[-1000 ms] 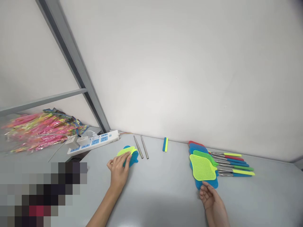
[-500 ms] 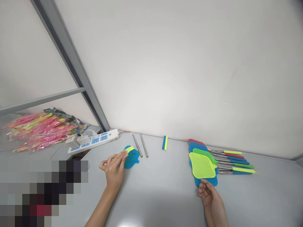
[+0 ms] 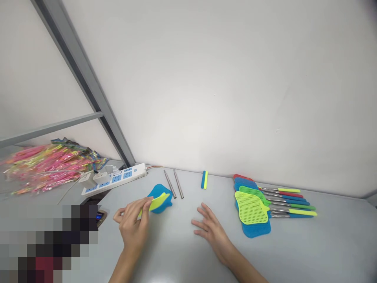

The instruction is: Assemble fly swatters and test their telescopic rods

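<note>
My left hand [image 3: 134, 221] pinches a yellow fly swatter head [image 3: 159, 202], tilted up from the table and partly hidden by the fingers. Beneath and behind it lies a blue fly swatter head [image 3: 157, 190], flat on the table. With fingers spread and nothing in them, my right hand [image 3: 209, 228] hovers between that blue head and the pile of swatters. Two silver metal rods [image 3: 178, 183] lie just beyond the blue head. Farther right are a blue grip [image 3: 203, 179] and a yellow grip [image 3: 205, 180], side by side.
Several complete fly swatters [image 3: 251, 208] lie overlapped at the right, handles pointing right. A white power strip [image 3: 114, 179] with plugs sits at the left, near a heap of bagged pink and yellow items [image 3: 55, 161]. A grey metal post [image 3: 85, 82] rises behind it.
My right hand has left the swatter pile and moved left, its fingers spreading. My left hand has lifted the yellow swatter head off the blue one and drawn slightly back toward me.
</note>
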`<state>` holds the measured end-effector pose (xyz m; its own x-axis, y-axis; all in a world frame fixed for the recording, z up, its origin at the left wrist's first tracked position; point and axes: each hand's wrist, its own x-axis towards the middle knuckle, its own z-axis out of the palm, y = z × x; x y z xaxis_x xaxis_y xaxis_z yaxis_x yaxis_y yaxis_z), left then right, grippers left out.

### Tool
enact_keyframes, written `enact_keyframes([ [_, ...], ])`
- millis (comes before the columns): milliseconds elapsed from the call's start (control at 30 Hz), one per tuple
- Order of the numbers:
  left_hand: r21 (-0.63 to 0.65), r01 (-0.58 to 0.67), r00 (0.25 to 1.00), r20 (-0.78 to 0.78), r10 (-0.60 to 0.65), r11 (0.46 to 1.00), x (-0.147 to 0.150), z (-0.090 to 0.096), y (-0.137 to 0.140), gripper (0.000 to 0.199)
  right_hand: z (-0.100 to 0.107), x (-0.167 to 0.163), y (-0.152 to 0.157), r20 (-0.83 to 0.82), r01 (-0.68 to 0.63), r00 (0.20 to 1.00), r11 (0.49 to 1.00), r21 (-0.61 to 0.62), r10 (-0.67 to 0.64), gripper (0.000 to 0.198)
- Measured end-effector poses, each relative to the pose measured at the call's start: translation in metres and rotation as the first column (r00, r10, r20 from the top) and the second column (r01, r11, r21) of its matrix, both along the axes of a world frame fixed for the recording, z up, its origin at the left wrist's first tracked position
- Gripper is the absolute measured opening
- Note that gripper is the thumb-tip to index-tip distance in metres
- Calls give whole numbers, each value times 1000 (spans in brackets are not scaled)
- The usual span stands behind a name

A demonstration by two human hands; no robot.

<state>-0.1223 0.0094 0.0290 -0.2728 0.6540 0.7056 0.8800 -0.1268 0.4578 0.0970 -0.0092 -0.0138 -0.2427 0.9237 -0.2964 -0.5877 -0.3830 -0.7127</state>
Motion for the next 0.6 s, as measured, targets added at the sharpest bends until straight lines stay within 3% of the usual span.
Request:
enact_keyframes([
  [133,-180,91,979,196,-55,979,0,-2,-7,29,-1,-30,36,-102,-59,993,995,81,67,53],
  [267,-325,246,896,437,-86,913,2,-8,-10,32,-1,-45,57,-139,-36,989,995,90,48,55],
  [600,-389,408,827,540,-154,826,16,-36,-9,35,-6,-53,79,-66,75,995,994,84,-70,43],
])
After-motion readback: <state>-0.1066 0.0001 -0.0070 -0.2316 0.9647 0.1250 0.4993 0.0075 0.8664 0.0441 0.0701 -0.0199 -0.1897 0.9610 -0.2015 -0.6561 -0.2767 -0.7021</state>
